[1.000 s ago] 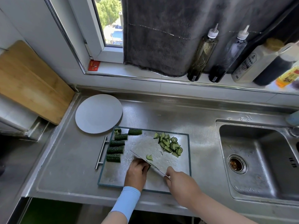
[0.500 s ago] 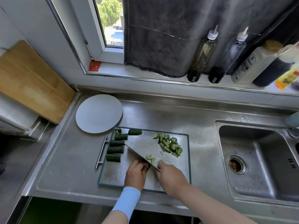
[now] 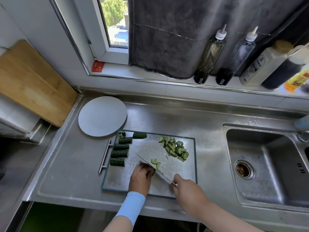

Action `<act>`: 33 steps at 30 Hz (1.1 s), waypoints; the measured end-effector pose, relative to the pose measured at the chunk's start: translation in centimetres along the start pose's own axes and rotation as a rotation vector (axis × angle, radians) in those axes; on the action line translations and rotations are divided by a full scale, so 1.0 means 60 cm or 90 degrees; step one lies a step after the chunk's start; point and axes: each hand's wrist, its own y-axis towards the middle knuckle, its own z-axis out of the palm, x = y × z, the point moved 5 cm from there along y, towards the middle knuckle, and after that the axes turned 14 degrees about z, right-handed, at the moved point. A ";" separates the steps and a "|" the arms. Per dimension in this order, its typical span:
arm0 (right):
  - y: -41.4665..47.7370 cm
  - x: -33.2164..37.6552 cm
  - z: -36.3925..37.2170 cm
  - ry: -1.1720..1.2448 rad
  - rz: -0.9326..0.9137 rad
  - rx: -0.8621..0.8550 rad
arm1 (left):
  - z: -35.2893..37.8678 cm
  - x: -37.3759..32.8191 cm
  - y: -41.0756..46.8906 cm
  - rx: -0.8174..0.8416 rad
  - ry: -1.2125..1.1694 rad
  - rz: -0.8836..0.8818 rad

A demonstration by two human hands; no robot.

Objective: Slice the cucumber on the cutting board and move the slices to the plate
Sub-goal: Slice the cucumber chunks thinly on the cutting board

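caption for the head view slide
Left hand steadies a cucumber piece, right hand slicing it with a knife on the cutting board

Stainless steel counter (image 3: 175,119) with sink basin (image 3: 270,166) on the right, beneath a daylit window (image 3: 115,22) half covered by a dark grey towel (image 3: 167,39), bottles (image 3: 208,56) lined along the sill (image 3: 150,74), wooden board (image 3: 30,84) leaning at left.

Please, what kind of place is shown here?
Probably a home kitchen: a steel counter with a sink, sauce bottles on the windowsill, and a cutting board where cucumber is being sliced with a knife.
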 end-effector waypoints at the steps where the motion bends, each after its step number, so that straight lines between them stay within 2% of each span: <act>1: 0.004 0.004 0.001 0.007 0.002 0.008 | 0.000 0.001 0.000 0.000 0.000 0.005; 10: 0.050 0.063 0.009 0.021 -0.003 0.021 | 0.000 0.000 -0.010 -0.003 0.005 0.033; 24: 0.000 0.009 0.007 -0.006 0.000 -0.012 | -0.002 0.003 -0.009 -0.017 0.001 0.032; 33: 0.020 0.029 0.003 0.018 -0.008 0.036 | 0.003 0.011 -0.011 0.006 -0.004 0.027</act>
